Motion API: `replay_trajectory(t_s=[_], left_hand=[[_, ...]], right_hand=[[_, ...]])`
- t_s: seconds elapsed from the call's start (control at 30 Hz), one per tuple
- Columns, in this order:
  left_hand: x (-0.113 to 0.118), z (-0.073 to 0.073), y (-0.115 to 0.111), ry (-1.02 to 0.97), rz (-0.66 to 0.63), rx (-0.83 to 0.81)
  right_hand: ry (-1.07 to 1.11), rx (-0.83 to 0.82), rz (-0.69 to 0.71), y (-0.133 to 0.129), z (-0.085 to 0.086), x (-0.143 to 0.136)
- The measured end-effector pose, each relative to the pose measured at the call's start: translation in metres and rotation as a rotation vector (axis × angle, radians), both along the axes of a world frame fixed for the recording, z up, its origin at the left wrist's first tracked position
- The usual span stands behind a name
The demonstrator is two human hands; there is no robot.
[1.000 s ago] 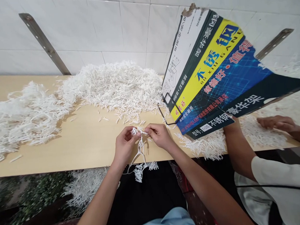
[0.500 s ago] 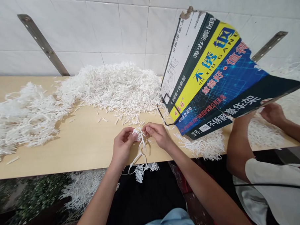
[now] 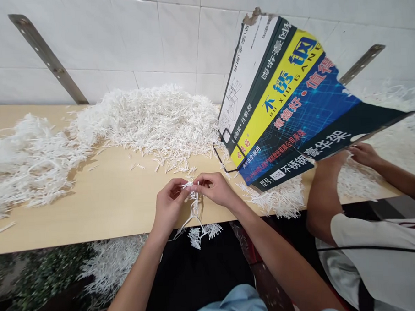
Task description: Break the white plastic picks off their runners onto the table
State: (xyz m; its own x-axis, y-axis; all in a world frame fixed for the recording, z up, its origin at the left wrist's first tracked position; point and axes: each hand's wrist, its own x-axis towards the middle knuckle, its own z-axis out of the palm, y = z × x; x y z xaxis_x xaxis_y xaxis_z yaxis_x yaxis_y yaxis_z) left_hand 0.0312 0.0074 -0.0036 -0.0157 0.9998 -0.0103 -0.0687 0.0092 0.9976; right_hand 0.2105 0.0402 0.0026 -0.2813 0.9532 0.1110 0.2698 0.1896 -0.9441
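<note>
Over the front of the table, my left hand (image 3: 169, 202) pinches the upper end of a white branched plastic sprig (image 3: 194, 210) between thumb and fingers. My right hand (image 3: 216, 190) closes on the same end from the other side, its fingertips meeting the left thumb. Small white pieces stick up between the fingertips; the exact grip there is hidden. Thin stems hang down from my hands, and a bushy white tip (image 3: 195, 238) dangles past the table edge over my lap.
A large pile of loose white pieces (image 3: 158, 125) lies behind my hands, with tangled strands (image 3: 32, 167) at left. A printed cardboard sheet (image 3: 281, 106) leans in a black wire stand (image 3: 224, 161). Beyond it a co-worker's hand (image 3: 365, 155) works. Green foliage (image 3: 54, 277) is below left.
My right hand has moved left and in against my left fingertips, closing the small gap between them. The camera view has shifted slightly; the sprig still hangs below.
</note>
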Motion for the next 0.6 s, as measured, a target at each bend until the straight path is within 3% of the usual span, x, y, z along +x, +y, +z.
replay_trajectory(t_s=[0.13, 0.3, 0.43, 0.53, 0.6], left_hand=[[0.000, 0.000, -0.003, 0.116, -0.034, 0.055], [-0.004, 0.023, -0.009, 0.361, -0.391, 0.261], [-0.008, 0.041, 0.004, 0.546, -0.612, 0.306], [-0.008, 0.039, 0.019, 0.597, -0.712, 0.233], [-0.009, 0.029, 0.024, 0.588, -0.678, 0.202]], right_hand=[[-0.021, 0.003, 0.031, -0.010, 0.008, 0.000], [-0.104, 0.182, -0.046, -0.034, 0.019, 0.006], [-0.050, 0.239, -0.073, -0.034, 0.013, 0.008], [-0.022, 0.175, -0.056, -0.022, 0.004, 0.009], [-0.018, 0.132, -0.048, -0.016, -0.001, 0.010]])
